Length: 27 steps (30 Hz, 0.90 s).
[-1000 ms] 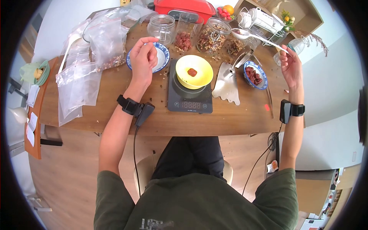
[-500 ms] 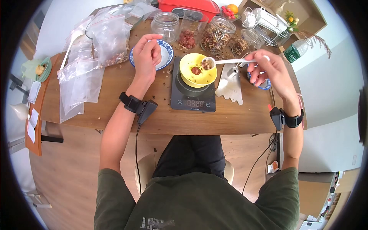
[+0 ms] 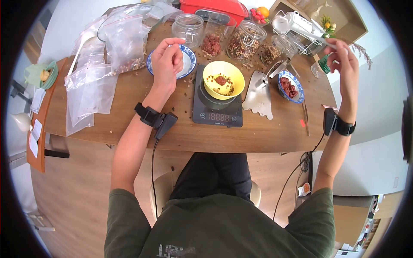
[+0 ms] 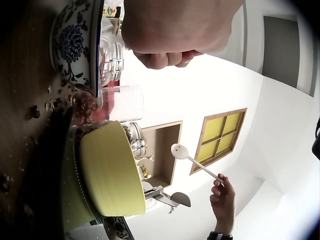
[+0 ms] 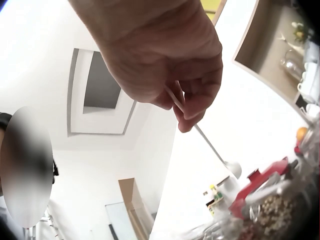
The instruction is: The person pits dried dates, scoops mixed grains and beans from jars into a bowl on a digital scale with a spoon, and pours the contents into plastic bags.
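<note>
Right hand (image 3: 345, 64) pinching a white spoon (image 4: 180, 151), raised to the right of the yellow bowl (image 3: 223, 67), left hand (image 3: 165, 66) hovering, loosely curled, left of that bowl, bowl sitting on a black scale (image 3: 217, 109)

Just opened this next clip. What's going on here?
A person sits at a cluttered table, the right hand gripping a white spoon raised in the air. The left hand is raised near a blue-and-white bowl, fingers curled, holding nothing visible. Between the hands, a yellow bowl on a black device contains a dark red piece and small brownish bits.
</note>
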Each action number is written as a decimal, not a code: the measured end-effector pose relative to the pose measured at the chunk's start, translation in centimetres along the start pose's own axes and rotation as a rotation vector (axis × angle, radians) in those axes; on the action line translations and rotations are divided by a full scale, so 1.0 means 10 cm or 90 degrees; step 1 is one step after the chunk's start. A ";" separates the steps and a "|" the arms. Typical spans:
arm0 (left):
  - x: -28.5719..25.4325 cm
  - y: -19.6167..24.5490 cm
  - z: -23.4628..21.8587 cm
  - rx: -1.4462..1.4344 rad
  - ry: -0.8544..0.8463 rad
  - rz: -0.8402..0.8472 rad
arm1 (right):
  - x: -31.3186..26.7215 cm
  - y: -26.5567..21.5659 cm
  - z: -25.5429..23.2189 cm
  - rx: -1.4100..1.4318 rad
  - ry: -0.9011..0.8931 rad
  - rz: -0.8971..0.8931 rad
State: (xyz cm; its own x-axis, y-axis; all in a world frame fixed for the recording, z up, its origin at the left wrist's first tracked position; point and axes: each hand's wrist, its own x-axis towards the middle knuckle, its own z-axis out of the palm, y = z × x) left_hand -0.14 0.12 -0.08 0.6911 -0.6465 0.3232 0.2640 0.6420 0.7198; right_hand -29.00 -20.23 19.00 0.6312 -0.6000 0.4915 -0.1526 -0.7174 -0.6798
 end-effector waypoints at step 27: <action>0.01 -0.03 -0.01 0.000 -0.004 0.002 | 0.98 1.53 0.22 -0.023 0.037 0.242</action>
State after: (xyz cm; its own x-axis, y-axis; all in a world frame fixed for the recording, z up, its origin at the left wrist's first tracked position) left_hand -0.12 -0.06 -0.30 0.6873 -0.6474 0.3293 0.2616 0.6436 0.7193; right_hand -23.50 -36.31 12.15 0.4801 -0.8439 0.2392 -0.3944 -0.4513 -0.8005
